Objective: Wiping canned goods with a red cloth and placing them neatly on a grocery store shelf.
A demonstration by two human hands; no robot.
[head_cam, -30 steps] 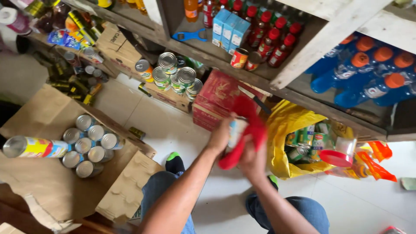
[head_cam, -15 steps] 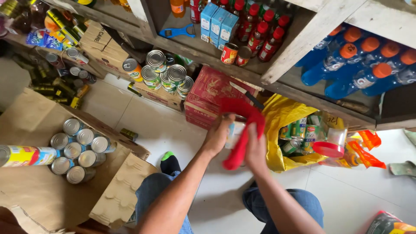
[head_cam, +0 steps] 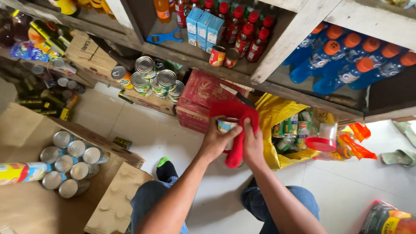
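Together, left hand [head_cam: 215, 141] gripping can [head_cam: 226, 125], right hand [head_cam: 252, 145] pressing red cloth [head_cam: 236, 119].

Cloth [head_cam: 236, 130] red. Can [head_cam: 226, 125] light blue label. Bag [head_cam: 277, 117] yellow. Box [head_cam: 200, 97] red, gold pattern. Bottles [head_cam: 342, 65] blue, orange caps. Floor [head_cam: 143, 134] white tile.

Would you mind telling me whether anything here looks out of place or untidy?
Yes: a knife lies loose on the red carton, and a can lies tipped beside the upright tins. The left hand holds a tin; the right hand presses a red cloth on it.
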